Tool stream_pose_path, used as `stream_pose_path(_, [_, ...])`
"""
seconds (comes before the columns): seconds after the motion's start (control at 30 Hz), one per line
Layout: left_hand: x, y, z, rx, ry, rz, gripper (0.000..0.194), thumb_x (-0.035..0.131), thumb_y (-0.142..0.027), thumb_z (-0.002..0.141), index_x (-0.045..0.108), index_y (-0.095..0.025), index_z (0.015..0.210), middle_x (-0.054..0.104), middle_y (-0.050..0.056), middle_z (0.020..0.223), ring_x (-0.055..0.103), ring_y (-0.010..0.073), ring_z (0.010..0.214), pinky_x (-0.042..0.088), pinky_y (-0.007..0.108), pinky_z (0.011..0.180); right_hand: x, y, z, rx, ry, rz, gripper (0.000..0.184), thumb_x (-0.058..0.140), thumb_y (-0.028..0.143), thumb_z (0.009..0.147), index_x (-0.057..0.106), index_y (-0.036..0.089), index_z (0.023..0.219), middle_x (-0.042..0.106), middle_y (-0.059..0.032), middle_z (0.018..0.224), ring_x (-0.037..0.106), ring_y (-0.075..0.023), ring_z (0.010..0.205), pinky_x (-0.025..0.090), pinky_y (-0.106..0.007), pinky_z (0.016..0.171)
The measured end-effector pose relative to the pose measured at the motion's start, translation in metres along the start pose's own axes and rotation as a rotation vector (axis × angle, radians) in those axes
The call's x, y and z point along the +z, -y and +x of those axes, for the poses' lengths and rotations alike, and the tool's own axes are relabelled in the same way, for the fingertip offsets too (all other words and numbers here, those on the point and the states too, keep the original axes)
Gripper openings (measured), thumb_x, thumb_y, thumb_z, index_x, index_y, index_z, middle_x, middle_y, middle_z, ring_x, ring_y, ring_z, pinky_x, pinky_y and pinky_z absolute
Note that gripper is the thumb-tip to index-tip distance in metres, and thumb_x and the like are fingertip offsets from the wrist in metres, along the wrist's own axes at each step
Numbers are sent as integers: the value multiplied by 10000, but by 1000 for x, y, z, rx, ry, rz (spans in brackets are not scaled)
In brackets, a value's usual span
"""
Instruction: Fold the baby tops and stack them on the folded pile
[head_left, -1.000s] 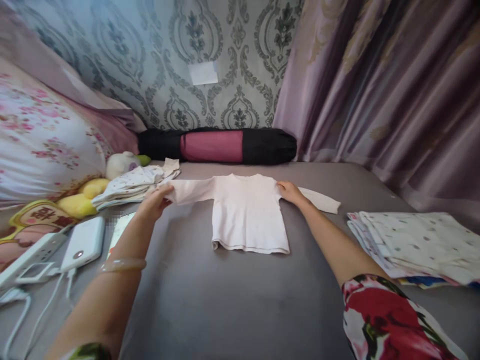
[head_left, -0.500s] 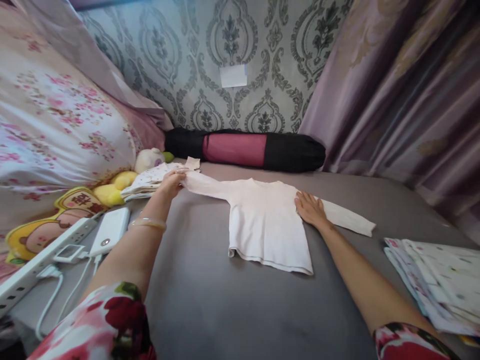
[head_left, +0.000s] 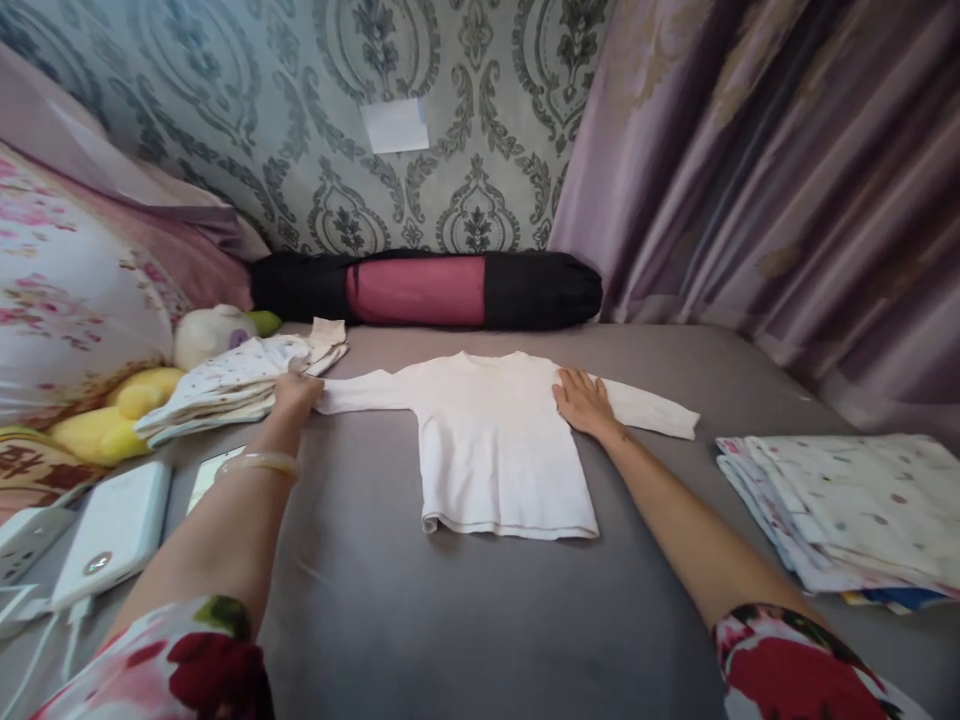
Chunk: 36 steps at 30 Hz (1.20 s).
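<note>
a grey bed [head_left: 487,620] spreads across the scene, with a grey patterned wall [head_left: 300,130] behind it and a purple curtain [head_left: 720,180] hanging on the right. a floral pillow [head_left: 75,320] fills the left edge, and a long black roll with a pink middle [head_left: 420,292] lies along the foot of the wall. the white shirt [head_left: 499,440] lies spread on the bed in front of the roll, neckline toward the wall, both sleeves out to the sides and one corner of the hem slightly curled. to its right sits a stack of folded printed cloths [head_left: 870,500]; to its left, a smaller pile of folded clothes [head_left: 225,380], beside a yellow plush toy [head_left: 112,425]. nearer on that side rests a white power bank [head_left: 116,530] with cables. the right hand [head_left: 586,402] lies flat on the shirt near its shoulder, fingers outstretched, pressing without grasping. the left hand [head_left: 298,393] has its fingers closed on the end of the left-side sleeve, just beside the smaller pile. a pale bracelet [head_left: 266,462] circles the left wrist.
</note>
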<state>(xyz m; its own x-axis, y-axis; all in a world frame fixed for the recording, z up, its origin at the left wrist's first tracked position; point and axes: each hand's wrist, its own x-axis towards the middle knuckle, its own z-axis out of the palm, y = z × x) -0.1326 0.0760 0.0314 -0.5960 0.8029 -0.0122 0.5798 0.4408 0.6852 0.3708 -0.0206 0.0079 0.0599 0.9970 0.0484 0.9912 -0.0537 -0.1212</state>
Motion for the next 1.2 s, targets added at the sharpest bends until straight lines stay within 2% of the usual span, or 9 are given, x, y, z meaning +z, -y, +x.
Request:
stream_pose_path(0.1, [-1, -4, -3, 73, 22, 176, 293, 672, -85, 471, 538, -190, 709, 643, 141, 845, 594, 412, 1025, 481, 490, 833, 0, 0, 0, 4, 4, 8, 541, 193, 393, 991, 339, 197, 1473, 314, -73, 1559, 250, -249, 1427, 160, -520, 1159])
stream_pose_path(0.23, [3, -23, -24, 312, -100, 424, 348, 676, -87, 555, 579, -122, 887, 565, 277, 1192, 444, 491, 1226, 364, 608, 956, -8, 0, 7, 10, 35, 45, 528, 248, 410, 982, 381, 195, 1446, 343, -86, 1542, 290, -283, 1399, 197, -539, 1136])
stream_pose_path(0.4, [38, -62, -51, 652, 186, 399, 199, 575, -159, 746, 652, -179, 928, 659, 154, 1111, 555, 369, 1150, 369, 503, 994, -26, 6, 35, 65, 13, 55, 480, 227, 375, 1000, 621, 186, 1199, 593, -138, 1299, 500, -307, 1208, 311, -511, 1049])
stream_pose_path(0.47, [57, -76, -59, 677, 283, 373, 220, 556, -195, 777, 671, -207, 964, 681, 121, 1084, 584, 329, 1109, 396, 451, 968, -28, 10, 49, 60, -2, 57, 457, 243, 336, 1003, 656, 193, 1137, 623, -139, 1236, 530, -288, 1165, 362, -451, 1001])
stream_pose_path(0.57, [84, -91, -65, 697, 317, 412, 280, 494, -193, 804, 674, -206, 1018, 676, 117, 1117, 584, 310, 1088, 403, 455, 957, -25, 12, 64, 44, 28, 60, 371, 341, 328, 988, 680, 223, 1096, 618, -123, 1224, 532, -274, 1159, 397, -398, 951])
stream_pose_path(0.77, [106, -92, -64, 773, 285, 467, 273, 471, -199, 818, 662, -154, 1008, 663, 150, 1008, 586, 288, 1016, 439, 382, 887, -14, 9, 71, 67, -5, 140, 300, 480, 323, 930, 607, 198, 1172, 576, -114, 1243, 488, -273, 1174, 380, -390, 955])
stream_pose_path(0.9, [106, -81, -74, 938, 81, 491, 321, 359, -147, 874, 612, -96, 1063, 605, 200, 1073, 546, 307, 1045, 406, 400, 898, -2, 9, 68, 33, -144, 126, 273, 430, 292, 948, 563, 180, 1159, 553, -126, 1224, 466, -280, 1153, 354, -403, 951])
stream_pose_path(1.03, [102, -81, -91, 911, 7, 542, 313, 342, -165, 897, 582, -107, 1090, 568, 221, 1121, 506, 351, 1082, 370, 447, 895, 3, 12, 64, 16, -156, 76, 299, 374, 285, 970, 563, 158, 1165, 543, -151, 1226, 451, -302, 1153, 338, -427, 951])
stream_pose_path(1.2, [84, -86, -110, 811, -42, 511, 327, 429, -273, 899, 545, -116, 1161, 523, 235, 1235, 467, 380, 1137, 349, 476, 905, -11, 14, 50, -23, -202, 59, 344, 380, 270, 962, 537, 152, 1244, 537, -165, 1272, 446, -318, 1167, 317, -457, 980])
